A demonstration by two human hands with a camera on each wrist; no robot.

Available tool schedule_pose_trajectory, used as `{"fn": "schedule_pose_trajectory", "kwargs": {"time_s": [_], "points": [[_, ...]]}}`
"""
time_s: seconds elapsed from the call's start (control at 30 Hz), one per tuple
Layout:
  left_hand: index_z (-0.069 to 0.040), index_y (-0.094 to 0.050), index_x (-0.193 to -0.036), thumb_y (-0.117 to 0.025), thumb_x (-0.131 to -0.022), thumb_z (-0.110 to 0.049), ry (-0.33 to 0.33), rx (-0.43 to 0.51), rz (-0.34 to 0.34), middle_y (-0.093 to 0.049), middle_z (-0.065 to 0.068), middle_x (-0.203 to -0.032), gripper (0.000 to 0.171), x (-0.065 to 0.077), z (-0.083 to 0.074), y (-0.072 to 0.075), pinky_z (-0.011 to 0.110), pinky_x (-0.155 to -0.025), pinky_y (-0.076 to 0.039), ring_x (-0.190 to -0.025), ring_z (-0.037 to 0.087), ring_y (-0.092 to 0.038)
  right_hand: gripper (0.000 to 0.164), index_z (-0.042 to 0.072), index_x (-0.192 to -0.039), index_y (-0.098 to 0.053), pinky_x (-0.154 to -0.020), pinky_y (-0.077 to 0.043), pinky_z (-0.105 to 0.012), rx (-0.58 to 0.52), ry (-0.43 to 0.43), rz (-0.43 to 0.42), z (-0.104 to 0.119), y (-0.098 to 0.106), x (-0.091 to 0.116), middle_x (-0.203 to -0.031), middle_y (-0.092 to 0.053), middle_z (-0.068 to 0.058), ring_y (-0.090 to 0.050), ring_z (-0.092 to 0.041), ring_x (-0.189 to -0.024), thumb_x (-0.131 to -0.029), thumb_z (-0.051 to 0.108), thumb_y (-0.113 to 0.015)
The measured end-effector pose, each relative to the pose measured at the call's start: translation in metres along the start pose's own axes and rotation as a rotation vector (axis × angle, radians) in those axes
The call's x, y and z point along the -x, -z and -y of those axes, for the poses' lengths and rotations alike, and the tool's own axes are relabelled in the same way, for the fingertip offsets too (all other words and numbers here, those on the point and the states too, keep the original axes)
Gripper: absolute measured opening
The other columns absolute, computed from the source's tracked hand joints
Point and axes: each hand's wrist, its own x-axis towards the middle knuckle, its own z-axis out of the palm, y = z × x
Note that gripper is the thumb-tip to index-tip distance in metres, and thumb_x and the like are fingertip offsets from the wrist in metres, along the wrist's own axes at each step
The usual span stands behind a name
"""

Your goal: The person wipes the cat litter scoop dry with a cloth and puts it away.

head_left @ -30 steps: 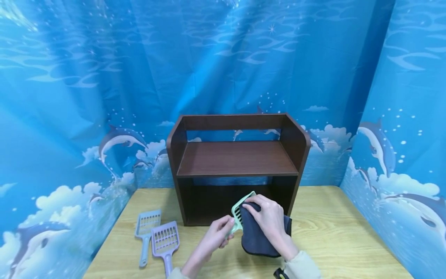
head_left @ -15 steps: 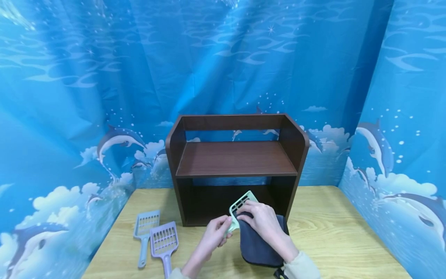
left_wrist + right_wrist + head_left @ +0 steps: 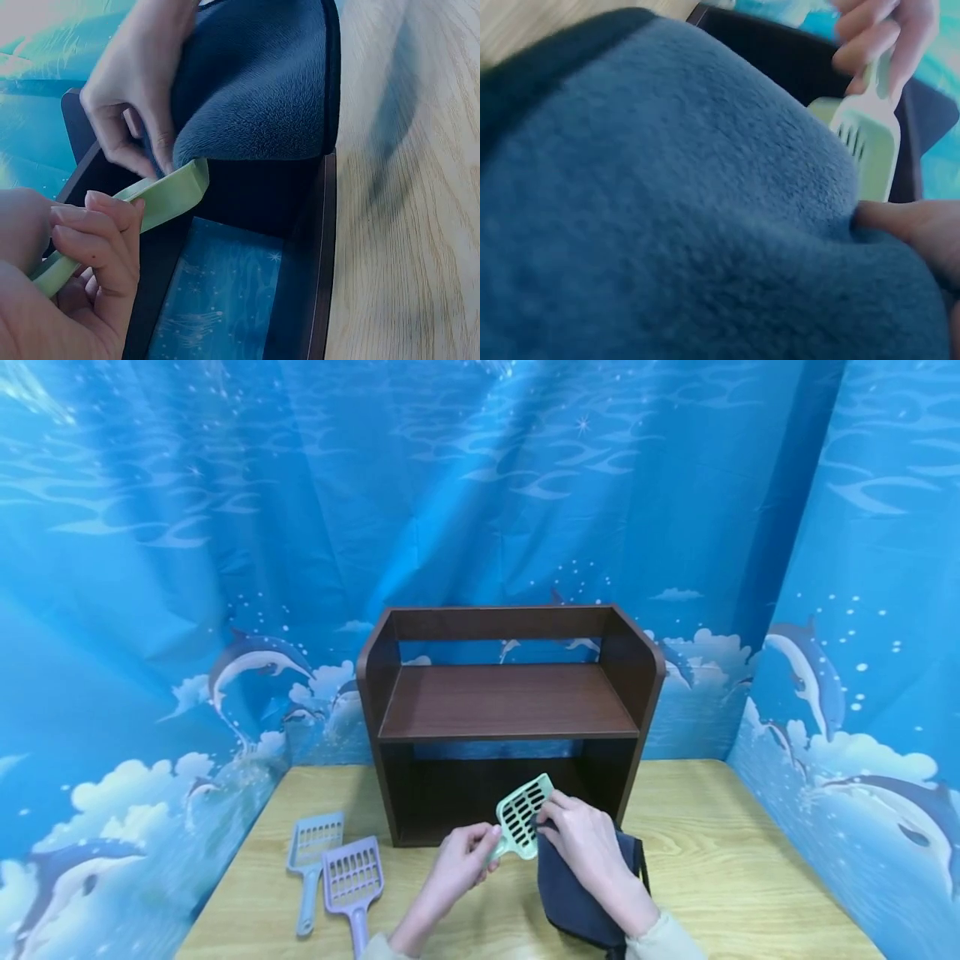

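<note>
My left hand (image 3: 467,860) grips a light green slotted litter scoop (image 3: 519,841) by its handle, the head tilted up to the right. In the left wrist view the scoop (image 3: 172,196) is seen from its edge. My right hand (image 3: 588,843) pinches a dark blue plush cloth (image 3: 570,902) with black edging, fingertips at the right side of the scoop head. The cloth (image 3: 667,195) fills most of the right wrist view and overlaps part of the scoop (image 3: 877,142). Its folds hang below the right hand.
A dark brown two-tier shelf (image 3: 510,702) stands behind the hands on the wood-grain table (image 3: 720,860). On the left lie a blue slotted scoop (image 3: 309,877) and a lilac slotted scoop (image 3: 358,910), close together. A blue dolphin-print curtain (image 3: 300,527) surrounds the table.
The cloth has shifted down, then right across the scoop head, baring more slots. The green scoop's face has turned further toward the head camera. My left hand stays nearly in place.
</note>
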Motion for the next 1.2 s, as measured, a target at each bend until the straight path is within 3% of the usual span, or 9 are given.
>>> {"fn": "schedule_pose_trajectory", "kwargs": {"time_s": [0.2,0.3,0.4,0.57,0.7,0.83,1.03,1.2], "points": [[0.004,-0.059,-0.087,-0.046,-0.097,-0.025,0.001,0.027,0.031,-0.05,0.003,-0.06,0.034,0.005,-0.015,0.005,0.013,-0.036,-0.028,-0.04,0.004,-0.037,0.02,0.023,-0.08,-0.066,-0.05,-0.045,-0.024,-0.01,-0.084,-0.157,-0.019,-0.001,0.007,-0.08,-0.058,0.013,-0.059,-0.006,-0.065,-0.068,0.021,-0.082],[0.005,-0.058,-0.088,-0.045,-0.097,-0.026,0.0,0.067,0.056,-0.05,0.002,-0.061,0.035,0.003,-0.01,0.007,0.013,-0.036,-0.027,-0.041,0.004,-0.036,0.016,0.023,-0.087,-0.066,-0.053,-0.047,-0.029,-0.063,-0.157,-0.204,-0.025,-0.001,0.009,-0.084,-0.06,0.012,-0.062,-0.009,-0.069,-0.074,0.024,-0.076],[0.003,-0.057,-0.091,-0.044,-0.097,-0.03,0.007,0.106,0.086,-0.05,0.001,-0.063,0.036,-0.003,0.007,0.01,0.014,-0.036,-0.027,-0.04,0.005,-0.036,0.014,0.024,-0.093,-0.065,-0.06,-0.049,-0.033,-0.135,-0.27,-0.219,-0.032,0.0,0.014,-0.09,-0.063,0.012,-0.064,-0.011,-0.076,-0.08,0.028,-0.071],[0.003,-0.056,-0.096,-0.044,-0.097,-0.033,0.039,0.158,0.111,-0.051,0.0,-0.064,0.038,-0.002,0.013,0.015,0.015,-0.038,-0.028,-0.042,0.005,-0.036,0.01,0.026,-0.093,-0.064,-0.07,-0.046,-0.023,-0.344,-0.449,-0.183,-0.045,0.0,0.023,-0.09,-0.066,0.011,-0.064,-0.01,-0.083,-0.084,0.028,-0.066],[0.003,-0.056,-0.094,-0.045,-0.096,-0.035,0.06,0.159,0.111,-0.051,-0.001,-0.064,0.039,-0.002,0.012,0.018,0.014,-0.039,-0.028,-0.043,0.004,-0.036,0.009,0.018,-0.093,-0.065,-0.075,-0.042,-0.01,-0.619,-0.51,-0.141,-0.053,-0.004,0.029,-0.091,-0.069,0.002,-0.064,-0.008,-0.087,-0.085,0.022,-0.066],[0.004,-0.056,-0.093,-0.045,-0.096,-0.036,0.061,0.156,0.125,-0.05,-0.002,-0.063,0.041,-0.003,0.011,0.016,0.014,-0.039,-0.028,-0.043,0.003,-0.035,0.015,0.01,-0.096,-0.065,-0.074,-0.044,-0.011,-0.825,-0.565,-0.09,-0.053,-0.007,0.033,-0.094,-0.068,-0.006,-0.063,-0.006,-0.087,-0.085,0.021,-0.065],[0.005,-0.055,-0.094,-0.045,-0.096,-0.035,0.051,0.169,0.161,-0.047,-0.001,-0.062,0.042,-0.002,0.009,0.01,0.014,-0.038,-0.024,-0.041,0.003,-0.03,0.024,0.009,-0.101,-0.063,-0.074,-0.047,-0.016,-0.972,-0.69,-0.03,-0.049,-0.01,0.031,-0.099,-0.067,-0.005,-0.061,-0.005,-0.089,-0.084,0.026,-0.066],[0.0,-0.059,-0.097,-0.046,-0.096,-0.034,0.042,0.168,0.217,-0.047,0.0,-0.063,0.037,0.001,0.009,0.003,0.014,-0.037,-0.024,-0.042,0.004,-0.033,0.023,0.006,-0.101,-0.064,-0.074,-0.047,-0.017,-1.006,-0.679,-0.045,-0.048,-0.014,0.024,-0.098,-0.067,-0.008,-0.061,-0.007,-0.091,-0.084,0.022,-0.067]]}}
